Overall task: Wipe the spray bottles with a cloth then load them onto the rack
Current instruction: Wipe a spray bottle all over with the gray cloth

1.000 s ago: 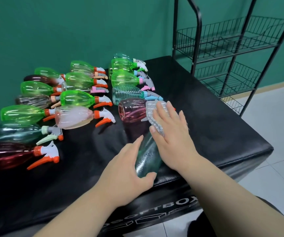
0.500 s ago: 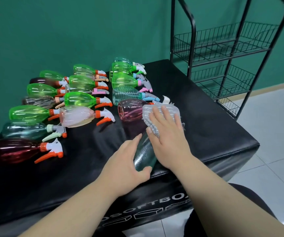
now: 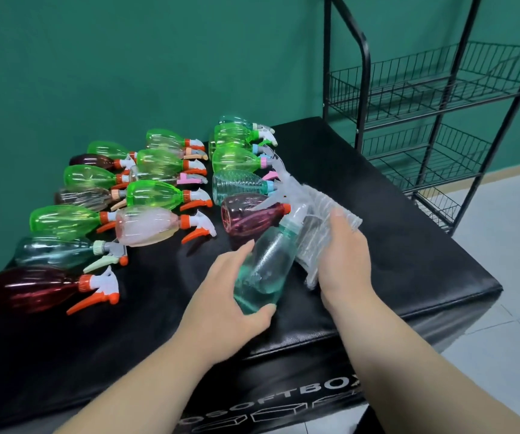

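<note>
- Presently, a teal spray bottle (image 3: 266, 264) is held tilted near the front edge of the desk (image 3: 393, 245), with its base toward the person and its white trigger head raised up and away.
- Its base is grasped by the left hand (image 3: 221, 308), the thumb being curled round the near side and the fingers laid along the far side.
- Whether the base touches the desk cannot be told.
- A pale ribbed cloth (image 3: 321, 208) is gripped by the right hand (image 3: 344, 258), whose fingers are bent over it, and it is pressed against the right side of the bottle.
- Just behind the trigger head, a dark red bottle (image 3: 246, 214) is laid on its side.
- Further bottles are laid in rows on the left and rear of the desk, among them a pink bottle (image 3: 146, 225) and several green bottles (image 3: 155, 195), all with heads pointed to the right.
- A black wire rack (image 3: 434, 89) is stood beside the desk's right rear corner, its basket shelves being seen in tiers.
- A green wall (image 3: 127, 57) is seen behind, and a light tiled floor (image 3: 503, 245) to the right.
</note>
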